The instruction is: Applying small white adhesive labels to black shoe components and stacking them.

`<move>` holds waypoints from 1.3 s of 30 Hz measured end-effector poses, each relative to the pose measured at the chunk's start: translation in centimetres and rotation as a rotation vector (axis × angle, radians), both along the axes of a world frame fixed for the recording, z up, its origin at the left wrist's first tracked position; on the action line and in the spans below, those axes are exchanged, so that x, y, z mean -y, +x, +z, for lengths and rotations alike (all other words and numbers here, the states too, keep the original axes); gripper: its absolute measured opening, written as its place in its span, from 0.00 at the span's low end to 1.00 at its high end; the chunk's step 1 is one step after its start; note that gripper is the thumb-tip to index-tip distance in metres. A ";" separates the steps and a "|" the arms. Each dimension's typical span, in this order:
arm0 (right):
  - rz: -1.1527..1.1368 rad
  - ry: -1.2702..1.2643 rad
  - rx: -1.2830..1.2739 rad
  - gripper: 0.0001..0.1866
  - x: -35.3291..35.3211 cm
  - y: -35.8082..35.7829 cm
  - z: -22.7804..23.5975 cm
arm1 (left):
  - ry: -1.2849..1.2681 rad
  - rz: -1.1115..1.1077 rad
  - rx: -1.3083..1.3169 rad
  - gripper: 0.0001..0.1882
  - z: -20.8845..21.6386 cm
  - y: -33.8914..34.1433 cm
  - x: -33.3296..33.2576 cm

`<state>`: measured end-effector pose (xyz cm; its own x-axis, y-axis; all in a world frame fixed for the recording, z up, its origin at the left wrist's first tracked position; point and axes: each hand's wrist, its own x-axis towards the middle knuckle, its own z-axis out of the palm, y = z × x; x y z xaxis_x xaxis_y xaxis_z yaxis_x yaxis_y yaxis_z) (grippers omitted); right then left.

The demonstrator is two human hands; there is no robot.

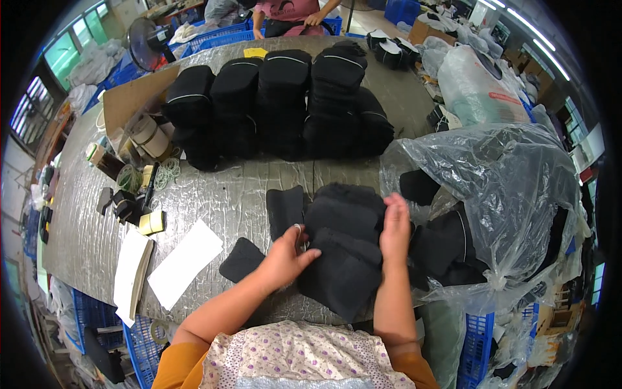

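A loose stack of black fabric pieces (343, 214) lies on the table between my two hands, with more black pieces (340, 272) overlapping its near side. My left hand (288, 256) is at the left edge of these pieces, thumb stretched toward them and fingers partly bent. A small pale loop shows at its fingers; I cannot make out what it is. Along the right edge stands my right hand (395, 230), fingers extended and upright against the stack. One black piece (285, 211) lies just beyond my left hand, and a smaller black piece (241, 260) beside my left forearm.
Tall tied bundles of black pieces (259, 104) line the table's far side. A clear plastic bag (512, 188) holding black pieces covers the right. At left are white paper (185, 264), a notepad (134, 272), a yellow pad (151, 222) and string (129, 178). Another person (291, 16) is beyond.
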<state>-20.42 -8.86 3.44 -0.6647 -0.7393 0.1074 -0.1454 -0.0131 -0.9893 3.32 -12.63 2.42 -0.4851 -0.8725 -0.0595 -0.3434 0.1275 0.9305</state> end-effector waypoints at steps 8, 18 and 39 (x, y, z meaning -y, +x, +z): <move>0.063 0.073 -0.372 0.36 -11.2 3.6 1.7 | -0.486 0.211 0.635 0.11 2.9 8.8 10.9; 0.029 0.114 -0.308 0.52 -11.9 8.5 -4.2 | 0.315 -0.079 -0.116 0.41 0.4 0.0 -0.5; 0.331 -0.201 -0.086 0.67 -11.0 8.3 -4.9 | 0.236 -0.304 -0.583 0.42 -1.2 2.9 -1.1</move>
<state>-12.12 2.19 -1.47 -0.3765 -0.8705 0.3170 -0.1835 -0.2653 -0.9465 6.23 -11.54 1.26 -0.7164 -0.6885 0.1132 0.2391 -0.0899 0.9668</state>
